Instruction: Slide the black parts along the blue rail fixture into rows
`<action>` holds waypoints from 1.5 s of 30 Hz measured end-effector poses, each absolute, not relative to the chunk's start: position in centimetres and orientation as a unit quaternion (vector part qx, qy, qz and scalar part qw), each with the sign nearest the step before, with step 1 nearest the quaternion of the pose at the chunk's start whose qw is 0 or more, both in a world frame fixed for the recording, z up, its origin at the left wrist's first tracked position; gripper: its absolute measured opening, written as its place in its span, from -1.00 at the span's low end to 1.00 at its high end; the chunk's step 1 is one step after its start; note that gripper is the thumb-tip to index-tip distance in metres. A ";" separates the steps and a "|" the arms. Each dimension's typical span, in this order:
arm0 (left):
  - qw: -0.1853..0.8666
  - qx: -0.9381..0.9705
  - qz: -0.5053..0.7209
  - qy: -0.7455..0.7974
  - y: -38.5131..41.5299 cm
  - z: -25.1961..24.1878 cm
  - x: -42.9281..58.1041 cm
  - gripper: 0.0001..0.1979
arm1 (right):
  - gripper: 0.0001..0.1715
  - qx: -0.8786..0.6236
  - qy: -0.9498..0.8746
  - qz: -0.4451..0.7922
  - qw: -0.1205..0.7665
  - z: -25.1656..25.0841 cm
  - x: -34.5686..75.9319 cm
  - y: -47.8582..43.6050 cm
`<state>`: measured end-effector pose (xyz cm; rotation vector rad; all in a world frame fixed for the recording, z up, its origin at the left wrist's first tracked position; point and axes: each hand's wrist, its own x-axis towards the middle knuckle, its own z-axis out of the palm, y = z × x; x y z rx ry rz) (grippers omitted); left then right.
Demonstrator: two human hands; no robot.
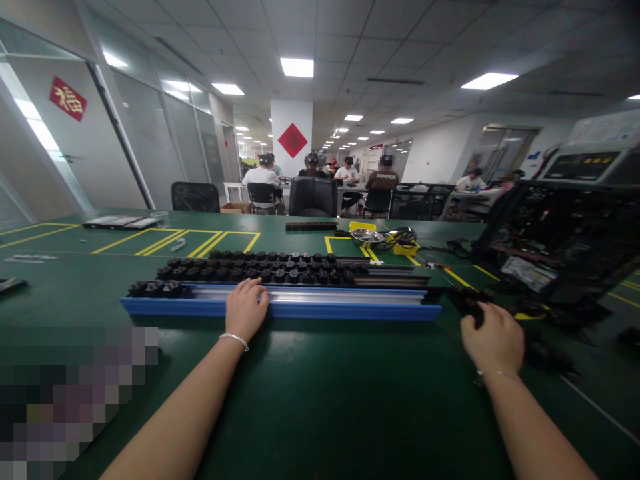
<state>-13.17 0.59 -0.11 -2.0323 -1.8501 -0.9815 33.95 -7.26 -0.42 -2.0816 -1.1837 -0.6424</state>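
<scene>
A long blue and silver rail [320, 303] lies across the green table [310, 393] in front of me. Rows of small black parts [265, 265] sit on and behind it, with a few more at its left end [155, 288]. My left hand [246, 308] rests on the rail's front edge, fingers curled over it. My right hand [493, 343] is off the rail's right end, fingers closed on a small black part [473, 308] among a pile of black parts [543, 333].
A dark open machine frame [560, 247] stands at the right. A metal bowl [367, 235] and yellow boxes [406, 248] sit behind the rail. A laptop [120, 221] lies far left. Black chairs [313, 197] and several seated people are beyond the table.
</scene>
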 end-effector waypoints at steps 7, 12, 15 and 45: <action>0.080 -0.515 -0.324 -0.790 1.5 0.5 -18.7 -0.60 | -0.45 -0.677 -0.673 -0.220 0.198 -2.0 27.1 -4.8; 0.056 -0.449 -0.347 -0.821 1.6 0.9 -21.4 -0.55 | -0.52 -0.673 -0.695 -0.182 0.174 -2.4 26.6 -4.8; 0.059 -0.446 -0.343 -0.825 1.4 0.7 -21.8 -0.54 | -0.56 -0.684 -0.685 -0.181 0.175 -2.2 26.6 -4.8; 0.003 -0.345 -0.395 -0.852 1.6 0.1 -23.6 -0.49 | -0.78 -0.719 -0.639 -0.239 0.133 -1.3 24.3 -3.6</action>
